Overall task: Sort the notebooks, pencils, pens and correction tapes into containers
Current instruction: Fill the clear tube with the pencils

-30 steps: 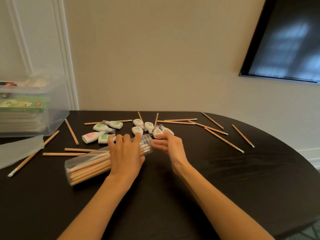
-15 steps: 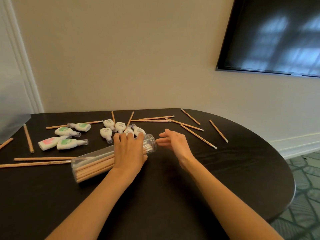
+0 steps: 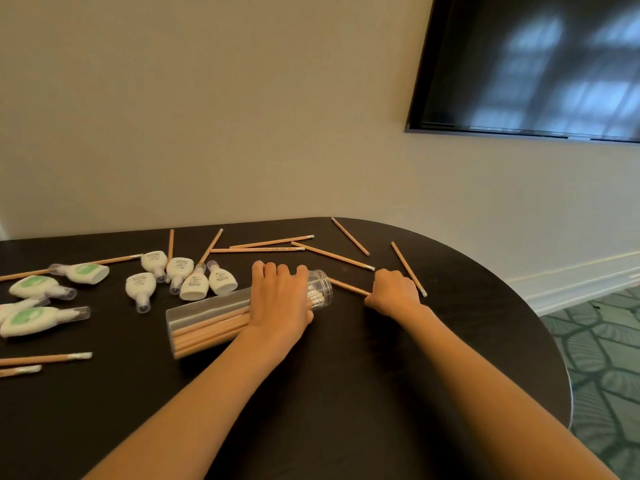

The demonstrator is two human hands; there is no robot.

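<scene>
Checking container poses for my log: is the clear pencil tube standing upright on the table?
No, the clear pencil tube lies on its side on the table, held there by the left hand.

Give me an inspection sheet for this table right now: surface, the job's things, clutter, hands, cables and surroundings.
Surface: black table with a rounded end.
Job's things: clear tube lying on its side with pencils inside; loose pencils scattered along the far side and left edge; correction tapes grouped left of the tube. No notebooks or pens in view.
Clutter: nothing seen.
Hands: left hand grips the clear tube near its mouth; right hand grips one pencil just beside that mouth.
Cables: nothing seen.
Surroundings: beige wall; dark screen mounted upper right; green patterned floor.
</scene>
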